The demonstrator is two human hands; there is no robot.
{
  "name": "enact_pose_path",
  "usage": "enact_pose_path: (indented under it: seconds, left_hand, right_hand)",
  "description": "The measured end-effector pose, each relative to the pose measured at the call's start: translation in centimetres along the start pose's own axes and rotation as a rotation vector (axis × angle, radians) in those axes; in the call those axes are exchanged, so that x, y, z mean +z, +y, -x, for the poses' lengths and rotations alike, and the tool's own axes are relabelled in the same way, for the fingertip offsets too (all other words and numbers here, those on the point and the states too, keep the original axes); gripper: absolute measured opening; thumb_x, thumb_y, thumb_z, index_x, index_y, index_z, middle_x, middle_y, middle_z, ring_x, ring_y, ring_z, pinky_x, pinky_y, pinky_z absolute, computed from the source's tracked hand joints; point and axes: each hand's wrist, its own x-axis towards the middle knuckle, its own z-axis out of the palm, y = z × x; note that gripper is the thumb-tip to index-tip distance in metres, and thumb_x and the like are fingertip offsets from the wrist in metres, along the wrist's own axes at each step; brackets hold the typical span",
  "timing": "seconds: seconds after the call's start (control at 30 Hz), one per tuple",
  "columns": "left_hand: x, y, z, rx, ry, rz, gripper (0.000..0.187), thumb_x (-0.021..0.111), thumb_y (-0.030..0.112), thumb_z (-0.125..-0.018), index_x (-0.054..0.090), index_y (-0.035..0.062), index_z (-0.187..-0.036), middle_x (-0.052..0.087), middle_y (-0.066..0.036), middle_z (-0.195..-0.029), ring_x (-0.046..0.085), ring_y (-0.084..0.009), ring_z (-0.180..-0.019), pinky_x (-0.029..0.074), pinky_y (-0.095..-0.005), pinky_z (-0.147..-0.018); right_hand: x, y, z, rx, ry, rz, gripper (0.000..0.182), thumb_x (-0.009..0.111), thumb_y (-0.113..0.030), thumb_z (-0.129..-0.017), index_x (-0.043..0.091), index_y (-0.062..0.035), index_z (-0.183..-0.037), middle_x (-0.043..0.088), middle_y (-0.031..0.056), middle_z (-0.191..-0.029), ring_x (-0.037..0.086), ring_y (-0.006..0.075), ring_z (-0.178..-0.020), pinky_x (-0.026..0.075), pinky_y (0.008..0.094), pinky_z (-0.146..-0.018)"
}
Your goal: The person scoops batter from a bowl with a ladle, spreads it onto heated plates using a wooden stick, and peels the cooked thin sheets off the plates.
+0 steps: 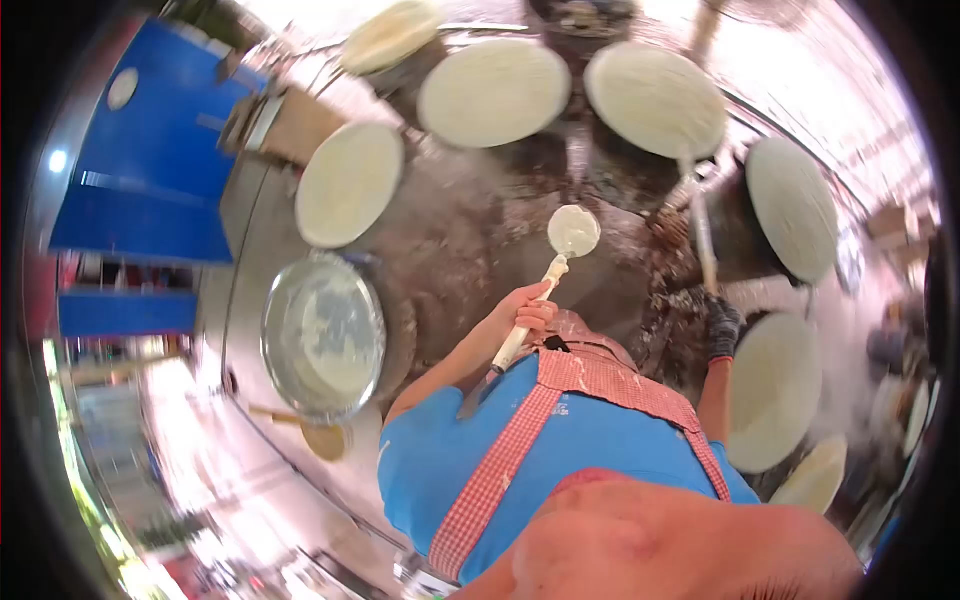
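Note:
My left hand (525,308), bare, is wrapped round the pale handle of a ladle (574,232), whose round bowl carries creamy white batter in front of my body. My right hand (722,325), in a dark glove, grips a long stick-handled tool (705,240). That tool's far end is blurred and lies at the near edge of a round griddle covered by a pale batter sheet (655,95). Another pale sheet (495,92) covers the griddle to its left. A big metal basin (272,320) of white batter stands to my left.
More round griddles with pale sheets (350,185) (792,210) (770,400) curve around me on both sides. A round-ended wooden tool (325,440) lies below the basin. Cardboard boxes (305,125) and a blue panel (150,140) stand at left.

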Motion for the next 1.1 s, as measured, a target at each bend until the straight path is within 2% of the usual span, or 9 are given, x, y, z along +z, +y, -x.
enact_pose_path:
  seconds: [0.2, 0.33, 0.43, 0.5, 0.63, 0.8, 0.9, 1.0, 1.1]
  left_hand:
    - [-4.4, 3.2, 10.1, 0.172, -0.241, 0.075, 0.039, 0.043, 0.034, -0.087, 0.034, 0.0077, -0.059, 0.028, 0.000, -0.045, 0.028, -0.0091, -0.034, 0.027, -0.0221, -0.032]
    - [-7.4, 1.9, 13.9, 0.312, -0.380, 0.238, 0.042, 0.042, 0.037, -0.086, 0.030, 0.0101, -0.056, 0.027, 0.000, -0.043, 0.028, -0.0098, -0.034, 0.027, -0.0221, -0.033]
    - [-9.5, -1.0, 15.3, 0.540, -0.560, 0.267, 0.039, 0.039, 0.034, -0.088, 0.044, 0.0014, -0.067, 0.028, 0.000, -0.047, 0.029, -0.0094, -0.035, 0.029, -0.0224, -0.033]
    - [-10.8, -2.3, 16.4, 0.797, -0.591, 0.320, 0.036, 0.035, 0.029, -0.090, 0.051, -0.0022, -0.097, 0.029, -0.001, -0.052, 0.030, -0.0086, -0.036, 0.030, -0.0225, -0.034]
    - [-13.4, -4.2, 18.8, 1.000, -0.631, 0.383, 0.035, 0.032, 0.027, -0.091, 0.043, 0.0067, -0.119, 0.029, -0.001, -0.056, 0.031, -0.0080, -0.038, 0.031, -0.0221, -0.034]
    - [-15.7, -4.8, 23.7, 1.017, -0.653, 0.505, 0.031, 0.037, 0.030, -0.090, 0.053, 0.0051, -0.101, 0.030, 0.000, -0.053, 0.028, -0.0072, -0.036, 0.029, -0.0215, -0.033]
    - [-19.7, -3.2, 27.9, 0.886, -0.666, 0.457, 0.034, 0.040, 0.033, -0.089, 0.048, 0.0024, -0.077, 0.029, 0.001, -0.050, 0.028, -0.0073, -0.035, 0.030, -0.0219, -0.033]
    - [-22.4, -2.2, 31.5, 0.884, -0.717, 0.464, 0.032, 0.038, 0.032, -0.089, 0.048, 0.0149, -0.114, 0.030, 0.001, -0.052, 0.032, -0.0072, -0.036, 0.033, -0.0190, -0.034]
    - [-22.7, -1.3, 35.8, 0.863, -0.588, 0.474, 0.029, 0.040, 0.033, -0.088, 0.052, 0.0076, -0.096, 0.031, 0.001, -0.050, 0.033, -0.0078, -0.035, 0.033, -0.0198, -0.034]
  right_hand:
    - [17.8, -9.9, -3.2, -0.323, -0.562, 0.039, 0.023, 0.060, -0.020, -0.076, 0.061, -0.0008, -0.088, 0.055, -0.0026, -0.064, 0.048, 0.0080, -0.058, 0.037, 0.0246, -0.051]
    - [25.1, -21.2, -1.2, -0.496, -0.679, 0.535, 0.041, 0.061, -0.041, -0.070, 0.060, -0.0037, -0.089, 0.059, 0.0132, -0.073, 0.056, 0.0259, -0.070, 0.041, 0.0351, -0.065]
    - [32.7, -24.2, -0.9, -0.714, -0.790, 0.537, 0.042, 0.061, -0.041, -0.069, 0.058, -0.0042, -0.090, 0.058, 0.0175, -0.081, 0.056, 0.0306, -0.077, 0.042, 0.0375, -0.067]
    - [37.0, -28.7, 2.3, -0.797, -0.810, 0.683, 0.042, 0.061, -0.040, -0.069, 0.057, -0.0043, -0.090, 0.058, 0.0181, -0.083, 0.055, 0.0322, -0.079, 0.042, 0.0385, -0.068]
    - [46.1, -32.8, 8.5, -1.006, -0.861, 0.785, 0.031, 0.059, -0.031, -0.070, 0.057, -0.0061, -0.088, 0.059, 0.0168, -0.085, 0.057, 0.0328, -0.079, 0.043, 0.0410, -0.066]
    - [59.2, -34.9, 15.2, -1.370, -0.739, 0.668, 0.032, 0.060, -0.031, -0.068, 0.055, -0.0076, -0.090, 0.058, 0.0178, -0.086, 0.057, 0.0343, -0.072, 0.045, 0.0415, -0.062]
    - [66.2, -37.9, 19.7, -1.290, -0.671, 0.759, 0.031, 0.055, -0.027, -0.072, 0.053, -0.0071, -0.096, 0.057, 0.0200, -0.093, 0.058, 0.0348, -0.075, 0.046, 0.0423, -0.062]
    - [72.0, -39.5, 21.5, -1.388, -0.406, 0.852, 0.032, 0.051, -0.020, -0.074, 0.050, -0.0038, -0.102, 0.056, 0.0206, -0.097, 0.059, 0.0339, -0.078, 0.047, 0.0421, -0.062]
    - [79.1, -39.9, 20.6, -1.318, -0.355, 0.810, 0.026, 0.048, -0.018, -0.073, 0.058, -0.0043, -0.093, 0.059, 0.0186, -0.089, 0.058, 0.0308, -0.082, 0.046, 0.0420, -0.064]
